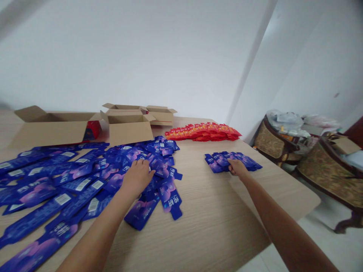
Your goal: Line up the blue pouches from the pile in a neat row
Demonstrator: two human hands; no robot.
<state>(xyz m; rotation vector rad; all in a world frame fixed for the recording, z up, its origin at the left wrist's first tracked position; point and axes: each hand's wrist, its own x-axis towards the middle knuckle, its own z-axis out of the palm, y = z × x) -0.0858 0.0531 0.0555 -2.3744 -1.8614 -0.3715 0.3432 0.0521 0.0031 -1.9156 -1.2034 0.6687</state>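
Left hand (138, 174) on scattered pouches (93, 166); right hand (238, 167) at row (225, 155).

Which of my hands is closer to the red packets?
Right. Your right hand is just in front of the red packets; your left hand is farther left, at the blue pile.

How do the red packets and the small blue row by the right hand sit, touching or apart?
Apart. The head view shows a strip of tabletop between the red packets and the small blue row.
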